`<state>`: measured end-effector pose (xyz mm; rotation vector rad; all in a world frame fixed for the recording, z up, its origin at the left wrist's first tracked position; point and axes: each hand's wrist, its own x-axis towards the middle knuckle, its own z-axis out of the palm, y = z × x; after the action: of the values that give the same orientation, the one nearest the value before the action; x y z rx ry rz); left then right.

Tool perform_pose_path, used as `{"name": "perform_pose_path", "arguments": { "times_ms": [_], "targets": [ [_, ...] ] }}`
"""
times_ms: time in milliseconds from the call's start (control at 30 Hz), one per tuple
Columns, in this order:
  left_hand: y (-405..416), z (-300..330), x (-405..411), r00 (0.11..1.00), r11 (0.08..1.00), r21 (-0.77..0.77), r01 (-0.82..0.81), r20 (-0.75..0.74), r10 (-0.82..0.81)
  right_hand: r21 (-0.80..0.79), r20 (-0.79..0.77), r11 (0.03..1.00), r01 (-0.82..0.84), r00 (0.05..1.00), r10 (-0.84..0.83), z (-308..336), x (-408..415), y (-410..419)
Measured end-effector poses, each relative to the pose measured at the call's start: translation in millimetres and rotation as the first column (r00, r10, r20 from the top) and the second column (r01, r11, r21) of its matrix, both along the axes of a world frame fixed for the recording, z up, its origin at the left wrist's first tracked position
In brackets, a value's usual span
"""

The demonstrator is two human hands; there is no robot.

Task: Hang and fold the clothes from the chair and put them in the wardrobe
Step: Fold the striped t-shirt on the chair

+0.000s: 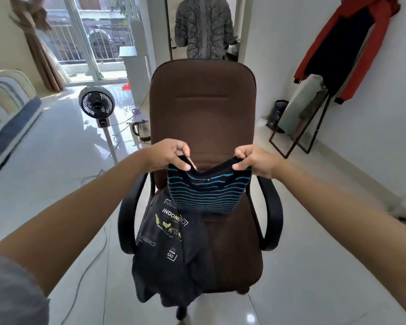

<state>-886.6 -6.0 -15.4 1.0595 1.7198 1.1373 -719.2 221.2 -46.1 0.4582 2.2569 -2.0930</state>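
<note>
A brown office chair (203,109) with black armrests stands in front of me. I hold a black shirt with blue stripes (206,193) up above its seat. My left hand (169,156) pinches the shirt's top left corner and my right hand (253,160) pinches the top right corner. The shirt hangs down between them, its neckline sagging. Under it a black T-shirt with a yellow and white print (171,249) lies on the seat and drapes over the front left edge.
A standing fan (97,106) and an electric kettle (142,130) with cables sit on the white tiled floor at the left. A bed (7,113) is at the far left. A black metal rack (298,127) and a red garment (352,43) are by the right wall. A person (203,26) stands in the doorway behind the chair.
</note>
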Motion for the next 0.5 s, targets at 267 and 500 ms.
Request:
{"name": "perform_pose_path", "arguments": {
  "times_ms": [267,500],
  "targets": [
    [-98,-99,119,0.998,0.979,-0.201,-0.027,-0.069,0.013,0.125,0.211,0.974,-0.190,0.964,0.161,-96,107,-92],
    [-168,-154,192,0.998,0.962,-0.271,-0.036,-0.065,0.019,0.157,0.284,0.957,-0.243,0.940,0.191,-147,171,-159]
  ]
}}
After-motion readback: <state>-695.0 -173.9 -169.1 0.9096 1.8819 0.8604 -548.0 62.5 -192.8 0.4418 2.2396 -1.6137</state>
